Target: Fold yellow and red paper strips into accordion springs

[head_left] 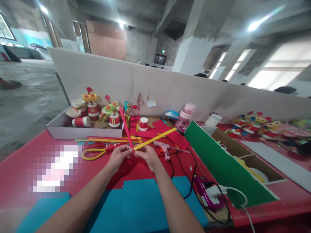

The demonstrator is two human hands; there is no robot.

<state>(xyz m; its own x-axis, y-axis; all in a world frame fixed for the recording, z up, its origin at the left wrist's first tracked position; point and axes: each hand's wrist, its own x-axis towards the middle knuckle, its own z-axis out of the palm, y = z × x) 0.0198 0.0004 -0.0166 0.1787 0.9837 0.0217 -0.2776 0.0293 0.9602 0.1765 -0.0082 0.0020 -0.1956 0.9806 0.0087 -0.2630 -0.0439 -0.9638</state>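
A red paper strip (126,128) and a yellow paper strip (156,138) meet at their near ends in a V between my hands. My left hand (121,154) is closed, its fingers pinching the strips at the joint. From the other side my right hand (147,156) pinches the same corner, where the yellow strip starts. The fingertips hide the exact overlap. To the right of my right hand lies a pink glue gun (163,149). Yellow-handled scissors (94,154) rest left of my left hand.
A white box (85,132) holds paper cups and cup figures at the back left. A red cup (143,124) stands behind the strips. At right are a green-sided box (225,165) and a purple power strip (209,192) with cables. Blue sheets (143,207) lie in front.
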